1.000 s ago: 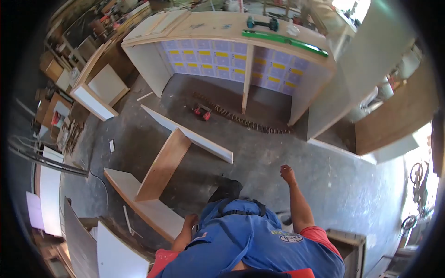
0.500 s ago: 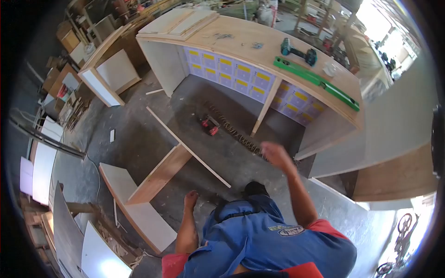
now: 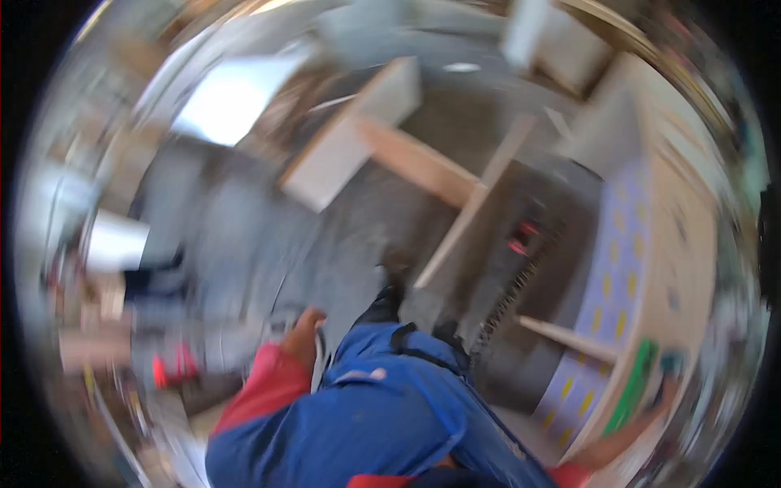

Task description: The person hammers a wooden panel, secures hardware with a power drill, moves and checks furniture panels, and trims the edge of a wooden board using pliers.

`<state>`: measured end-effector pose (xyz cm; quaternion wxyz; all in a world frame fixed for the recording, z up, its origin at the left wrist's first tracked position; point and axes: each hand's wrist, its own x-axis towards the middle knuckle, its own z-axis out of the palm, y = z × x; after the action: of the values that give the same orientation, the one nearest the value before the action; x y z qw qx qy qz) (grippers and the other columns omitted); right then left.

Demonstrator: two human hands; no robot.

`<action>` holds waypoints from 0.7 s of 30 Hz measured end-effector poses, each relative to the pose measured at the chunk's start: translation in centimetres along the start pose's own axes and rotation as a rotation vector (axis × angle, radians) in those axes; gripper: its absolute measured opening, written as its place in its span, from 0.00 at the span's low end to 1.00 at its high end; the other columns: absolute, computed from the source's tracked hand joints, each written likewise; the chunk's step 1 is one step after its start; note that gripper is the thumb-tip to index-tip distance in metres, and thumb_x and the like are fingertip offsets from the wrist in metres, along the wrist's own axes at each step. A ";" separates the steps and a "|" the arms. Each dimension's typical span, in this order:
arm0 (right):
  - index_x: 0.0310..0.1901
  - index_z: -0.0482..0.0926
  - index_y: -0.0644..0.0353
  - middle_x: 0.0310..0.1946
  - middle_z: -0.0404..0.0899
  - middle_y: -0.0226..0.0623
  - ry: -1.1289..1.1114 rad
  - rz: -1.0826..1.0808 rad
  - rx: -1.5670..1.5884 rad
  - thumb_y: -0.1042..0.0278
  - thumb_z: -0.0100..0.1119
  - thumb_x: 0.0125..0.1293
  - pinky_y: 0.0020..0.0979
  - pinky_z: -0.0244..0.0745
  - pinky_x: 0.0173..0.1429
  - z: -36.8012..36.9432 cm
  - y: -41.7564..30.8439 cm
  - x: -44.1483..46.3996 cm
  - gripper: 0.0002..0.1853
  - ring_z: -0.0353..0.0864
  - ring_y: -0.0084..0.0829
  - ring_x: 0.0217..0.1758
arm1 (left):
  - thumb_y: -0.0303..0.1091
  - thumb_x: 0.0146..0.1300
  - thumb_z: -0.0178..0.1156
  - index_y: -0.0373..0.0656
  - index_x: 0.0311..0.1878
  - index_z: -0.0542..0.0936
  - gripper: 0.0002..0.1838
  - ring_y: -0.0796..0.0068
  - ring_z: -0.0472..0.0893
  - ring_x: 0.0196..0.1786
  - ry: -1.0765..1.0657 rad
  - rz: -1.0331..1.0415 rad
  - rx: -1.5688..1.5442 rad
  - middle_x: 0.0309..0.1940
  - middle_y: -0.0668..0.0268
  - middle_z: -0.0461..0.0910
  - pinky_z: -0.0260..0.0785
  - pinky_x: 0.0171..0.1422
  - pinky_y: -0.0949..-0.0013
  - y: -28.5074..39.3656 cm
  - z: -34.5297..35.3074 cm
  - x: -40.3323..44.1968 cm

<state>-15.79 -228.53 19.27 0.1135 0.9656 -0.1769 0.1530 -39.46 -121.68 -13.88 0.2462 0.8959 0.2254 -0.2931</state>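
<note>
Motion blur smears the view, worst toward its bowed, black-cornered edges; far left, a white panel (image 3: 232, 102) glares (nearly burnt out).

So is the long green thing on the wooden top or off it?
On: the green level lies on the wooden top, along its edge, near the right hand.

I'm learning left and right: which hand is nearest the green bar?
The right hand, stretched out beside the green bar at the cabinet. The left hand is far off, on the body's other side.
</note>
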 end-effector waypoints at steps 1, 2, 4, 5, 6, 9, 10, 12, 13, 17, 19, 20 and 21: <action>0.60 0.77 0.59 0.57 0.78 0.44 -0.008 0.000 0.015 0.61 0.59 0.68 0.40 0.72 0.64 1.1 -0.7 2.3 0.21 0.76 0.42 0.61 | 0.37 0.56 0.57 0.41 0.40 0.86 0.14 0.53 0.84 0.41 0.006 -0.037 0.023 0.38 0.54 0.85 0.76 0.45 0.53 -0.6 1.4 -2.3; 0.60 0.76 0.59 0.57 0.78 0.44 -0.018 0.005 0.017 0.60 0.59 0.68 0.40 0.72 0.63 1.6 -1.8 4.2 0.21 0.76 0.42 0.61 | 0.38 0.56 0.57 0.41 0.39 0.86 0.14 0.52 0.84 0.41 0.019 -0.073 0.039 0.38 0.53 0.85 0.75 0.45 0.52 -0.9 2.5 -4.0; 0.60 0.76 0.59 0.56 0.79 0.43 -0.034 -0.016 0.025 0.59 0.59 0.68 0.40 0.72 0.63 2.7 -4.1 7.8 0.22 0.76 0.41 0.60 | 0.39 0.54 0.57 0.42 0.36 0.86 0.14 0.49 0.83 0.41 0.065 -0.135 0.030 0.38 0.51 0.84 0.75 0.44 0.51 -1.1 4.9 -5.0; 0.60 0.76 0.59 0.56 0.79 0.43 -0.036 -0.008 0.024 0.59 0.59 0.68 0.40 0.72 0.62 2.7 -4.9 8.5 0.22 0.76 0.41 0.60 | 0.40 0.53 0.57 0.43 0.35 0.87 0.14 0.47 0.83 0.41 0.122 -0.137 0.024 0.38 0.50 0.84 0.75 0.43 0.50 -2.0 6.6 -3.8; 0.60 0.76 0.59 0.56 0.79 0.43 -0.044 -0.002 0.029 0.58 0.59 0.69 0.40 0.72 0.62 2.7 -5.2 8.9 0.22 0.76 0.41 0.59 | 0.40 0.53 0.56 0.42 0.37 0.87 0.16 0.47 0.83 0.44 0.082 -0.204 -0.026 0.41 0.49 0.84 0.75 0.47 0.51 2.1 4.7 -5.2; 0.61 0.76 0.59 0.55 0.79 0.43 -0.066 0.069 0.029 0.57 0.59 0.69 0.40 0.73 0.61 1.8 -5.5 9.0 0.23 0.76 0.41 0.58 | 0.40 0.54 0.57 0.44 0.39 0.86 0.15 0.50 0.83 0.45 0.045 -0.200 0.017 0.42 0.51 0.84 0.75 0.51 0.52 9.5 4.0 -4.6; 0.61 0.76 0.59 0.55 0.79 0.43 -0.065 0.081 0.044 0.56 0.59 0.69 0.40 0.73 0.60 1.5 -5.8 9.2 0.23 0.76 0.41 0.58 | 0.39 0.54 0.58 0.44 0.40 0.85 0.15 0.51 0.83 0.44 0.029 -0.185 -0.062 0.41 0.52 0.84 0.75 0.50 0.54 11.3 4.4 -3.8; 0.61 0.75 0.59 0.55 0.79 0.42 -0.050 0.101 0.094 0.55 0.59 0.69 0.40 0.73 0.59 0.5 -7.2 9.4 0.24 0.76 0.40 0.57 | 0.39 0.55 0.58 0.44 0.41 0.85 0.14 0.53 0.83 0.44 0.025 -0.149 -0.175 0.40 0.54 0.85 0.76 0.50 0.55 13.8 6.3 -1.6; 0.61 0.75 0.59 0.55 0.79 0.42 -0.043 0.112 0.132 0.54 0.59 0.69 0.40 0.73 0.59 -0.2 -8.2 9.4 0.24 0.76 0.40 0.57 | 0.39 0.55 0.59 0.44 0.44 0.85 0.15 0.54 0.83 0.44 -0.046 0.084 -0.103 0.40 0.55 0.85 0.76 0.50 0.58 13.6 7.7 0.6; 0.62 0.75 0.59 0.54 0.79 0.41 -0.004 0.184 0.398 0.52 0.59 0.69 0.39 0.73 0.57 -5.2 -12.1 8.6 0.25 0.77 0.40 0.56 | 0.37 0.57 0.59 0.43 0.52 0.83 0.19 0.59 0.84 0.45 0.022 0.370 -0.390 0.43 0.57 0.86 0.77 0.50 0.63 16.3 3.1 -0.9; 0.62 0.75 0.59 0.53 0.79 0.41 0.012 0.219 0.588 0.51 0.59 0.69 0.39 0.73 0.56 -8.9 -14.9 7.8 0.26 0.77 0.40 0.55 | 0.36 0.58 0.59 0.43 0.54 0.83 0.20 0.59 0.84 0.47 0.078 0.179 -0.492 0.45 0.57 0.86 0.77 0.51 0.63 16.6 -1.1 -3.2; 0.62 0.75 0.59 0.53 0.79 0.41 0.017 0.223 0.690 0.51 0.59 0.69 0.39 0.74 0.56 -10.9 -16.5 7.2 0.26 0.77 0.39 0.54 | 0.35 0.59 0.59 0.44 0.55 0.82 0.20 0.60 0.84 0.48 0.128 -0.009 -0.608 0.47 0.57 0.85 0.77 0.52 0.62 16.3 -2.1 -3.4; 0.62 0.75 0.59 0.53 0.79 0.41 0.007 0.224 0.781 0.50 0.59 0.69 0.39 0.74 0.56 -12.7 -18.1 6.6 0.27 0.77 0.39 0.54 | 0.35 0.59 0.59 0.44 0.55 0.82 0.20 0.60 0.84 0.48 0.127 -0.003 -0.614 0.47 0.57 0.85 0.77 0.52 0.62 15.0 -2.5 -3.4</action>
<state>-6.37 -210.55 30.22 -0.2785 0.9103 -0.2093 0.2234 -32.67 -132.83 -5.31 0.4904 0.7958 0.3197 -0.1550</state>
